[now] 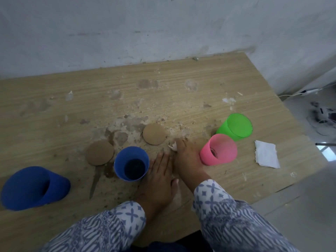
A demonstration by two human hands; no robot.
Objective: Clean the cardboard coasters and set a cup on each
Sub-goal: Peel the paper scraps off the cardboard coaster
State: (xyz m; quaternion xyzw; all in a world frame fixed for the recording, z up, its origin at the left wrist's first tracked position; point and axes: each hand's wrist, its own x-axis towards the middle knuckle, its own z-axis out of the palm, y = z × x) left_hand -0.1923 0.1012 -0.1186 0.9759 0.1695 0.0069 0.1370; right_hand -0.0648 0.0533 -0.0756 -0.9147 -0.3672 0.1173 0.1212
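A bare indoor room, kind unclear: stained wood-grain table (54,99) against a scuffed white wall (127,24), cables (320,117) on the floor (309,206) at right.

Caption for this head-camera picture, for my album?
Right hand holds a tissue scrap near a bare coaster on the stained table.

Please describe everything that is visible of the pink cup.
The pink cup is a smooth, translucent plastic tumbler without handle, wider at the rim than at the base. It stands upright, mouth up, on the wooden table, just right of the right hand, which pinches a crumpled tissue. The green cup stands close behind it; contact with either cannot be told. A dark patch shows at its bottom.
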